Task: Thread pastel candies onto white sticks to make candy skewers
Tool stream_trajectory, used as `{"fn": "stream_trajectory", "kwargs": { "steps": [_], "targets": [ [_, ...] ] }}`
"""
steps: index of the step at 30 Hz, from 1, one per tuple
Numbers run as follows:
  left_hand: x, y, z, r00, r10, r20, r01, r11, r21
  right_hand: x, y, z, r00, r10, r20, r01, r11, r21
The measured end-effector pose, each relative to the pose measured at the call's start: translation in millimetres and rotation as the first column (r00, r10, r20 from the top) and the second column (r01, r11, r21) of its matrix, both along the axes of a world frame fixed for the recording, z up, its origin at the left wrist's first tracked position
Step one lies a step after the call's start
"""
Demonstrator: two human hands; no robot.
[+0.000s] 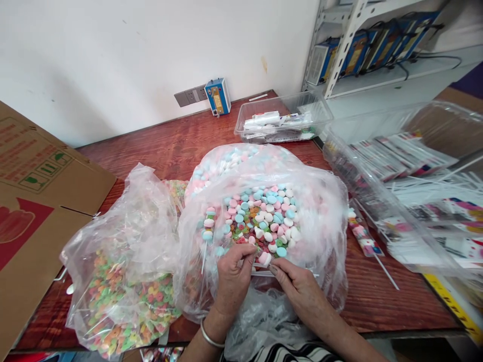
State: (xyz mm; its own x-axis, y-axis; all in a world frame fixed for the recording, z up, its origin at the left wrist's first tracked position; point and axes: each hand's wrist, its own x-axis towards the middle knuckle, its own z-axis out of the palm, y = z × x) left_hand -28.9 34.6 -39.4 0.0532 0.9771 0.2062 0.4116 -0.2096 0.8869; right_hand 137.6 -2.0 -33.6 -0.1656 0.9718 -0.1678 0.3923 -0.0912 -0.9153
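Observation:
My right hand point(298, 286) pinches a thin white stick just beside a pink-and-white candy point(265, 258) threaded on it. Close on the other side, my left hand point(236, 269) is closed with thumb and forefinger together; what they hold is mostly hidden. Both hands are over an opened clear plastic bag point(320, 221). In its mouth lie pastel blue, pink and white candies point(277, 206) mixed with small gummy rings point(245, 221). A candy skewer point(209, 223) on a stick rests on the bag's left side. Crumpled clear plastic point(260, 322) lies below my hands.
Left is a bag of gummy rings point(128, 301) beside a cardboard box point(41, 191). A wrapped candy skewer point(364, 234) lies right of the candy bag. Clear bins point(324, 113) point(407, 226) hold wrappers and sticks. A blue device point(218, 97) stands by the wall.

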Motion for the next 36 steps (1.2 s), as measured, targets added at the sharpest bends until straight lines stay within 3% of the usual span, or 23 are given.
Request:
{"fn": "stream_trajectory", "kwargs": {
  "steps": [5, 10, 15, 18, 22, 26, 30, 36],
  "targets": [
    [2, -3, -6.6, 0.981, -0.186, -0.045, 0.189, 0.979, 0.079, -1, 2, -13.0, 0.993, -0.102, -0.062, 0.101, 0.995, -0.008],
    [-4, 10, -11.2, 0.977, -0.055, -0.205, 0.089, 0.983, 0.159, 6, 4, -21.2, 0.93, -0.185, -0.317, 0.127, 0.973, -0.194],
    [-6, 34, -9.8, 0.823, -0.075, -0.563, 0.235, 0.947, 0.218, 14, 6, -19.5, 0.899, -0.22, -0.379, 0.122, 0.956, -0.267],
    [-6, 38, -8.0, 0.758, -0.095, -0.645, 0.283, 0.94, 0.193, 15, 6, -19.6, 0.9, -0.218, -0.377, 0.117, 0.955, -0.273],
    [-7, 34, -5.9, 0.78, -0.121, -0.614, 0.303, 0.932, 0.2, 16, 7, -22.8, 0.896, -0.225, -0.383, 0.12, 0.952, -0.281],
    [-10, 37, -1.5, 0.875, 0.019, -0.485, 0.132, 0.953, 0.275, 16, 8, -24.7, 0.904, -0.215, -0.369, 0.115, 0.955, -0.275],
    [-9, 46, 4.8, 0.901, 0.106, -0.42, 0.029, 0.953, 0.302, 17, 9, -25.8, 0.902, -0.218, -0.372, 0.119, 0.955, -0.272],
    [0, 49, 12.3, 0.928, -0.052, -0.369, 0.118, 0.98, 0.16, 20, 8, -31.1, 0.895, -0.226, -0.386, 0.122, 0.953, -0.276]
  ]
}}
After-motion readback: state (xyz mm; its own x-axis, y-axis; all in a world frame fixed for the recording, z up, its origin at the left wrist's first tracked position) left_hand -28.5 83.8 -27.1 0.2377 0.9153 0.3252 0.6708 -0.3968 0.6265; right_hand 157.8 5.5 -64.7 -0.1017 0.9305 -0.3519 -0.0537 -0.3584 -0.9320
